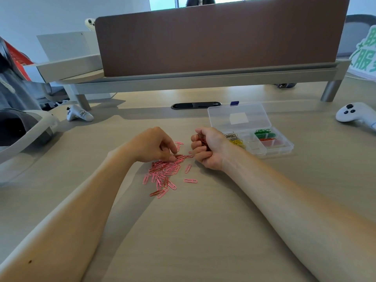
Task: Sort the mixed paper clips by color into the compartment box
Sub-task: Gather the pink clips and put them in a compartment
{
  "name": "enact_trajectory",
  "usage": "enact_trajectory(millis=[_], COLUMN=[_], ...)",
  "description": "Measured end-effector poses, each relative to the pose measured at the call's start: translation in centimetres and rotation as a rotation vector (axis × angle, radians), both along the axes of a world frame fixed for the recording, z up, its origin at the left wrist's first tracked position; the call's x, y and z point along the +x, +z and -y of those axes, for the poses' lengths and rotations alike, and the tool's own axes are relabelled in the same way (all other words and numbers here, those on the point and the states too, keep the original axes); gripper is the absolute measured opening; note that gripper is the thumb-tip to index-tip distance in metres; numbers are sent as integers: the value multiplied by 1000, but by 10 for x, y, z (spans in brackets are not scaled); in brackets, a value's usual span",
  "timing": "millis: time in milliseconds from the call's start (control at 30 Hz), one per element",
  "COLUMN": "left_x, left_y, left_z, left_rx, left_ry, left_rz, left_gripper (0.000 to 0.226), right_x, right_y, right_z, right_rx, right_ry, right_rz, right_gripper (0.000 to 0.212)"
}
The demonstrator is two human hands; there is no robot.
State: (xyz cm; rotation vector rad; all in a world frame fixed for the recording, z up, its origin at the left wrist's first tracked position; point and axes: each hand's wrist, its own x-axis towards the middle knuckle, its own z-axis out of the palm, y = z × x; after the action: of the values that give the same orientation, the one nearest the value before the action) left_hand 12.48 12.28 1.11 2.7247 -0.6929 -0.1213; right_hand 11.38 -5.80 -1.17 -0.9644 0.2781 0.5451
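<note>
Our left hand pinches clip from pink paper clips heaped on desk. Our right hand fisted round red clips, beside open organizer box.

Bare left hand, bare right hand, forearm speck, perhaps mole

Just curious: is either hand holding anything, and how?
The right hand grips red paper clips bunched in its fist. The left hand touches the pink clip pile; a pinch cannot be told.
</note>
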Motion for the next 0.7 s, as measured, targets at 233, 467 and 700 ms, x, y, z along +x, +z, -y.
enact_trajectory(millis=[233, 467, 700], left_x=[-1, -2, -5], left_y=[-3, -6, -6], left_z=[5, 9, 15], left_rx=[29, 73, 133], left_ry=[37, 54, 51], left_rz=[31, 33, 70], left_gripper=[9, 9, 10], right_x=[1, 2, 1], right_y=[-1, -1, -2], right_z=[0, -1, -1], right_rx=[-1, -5, -18], right_ry=[13, 11, 1], right_rz=[10, 7, 14], right_gripper=[38, 38, 38])
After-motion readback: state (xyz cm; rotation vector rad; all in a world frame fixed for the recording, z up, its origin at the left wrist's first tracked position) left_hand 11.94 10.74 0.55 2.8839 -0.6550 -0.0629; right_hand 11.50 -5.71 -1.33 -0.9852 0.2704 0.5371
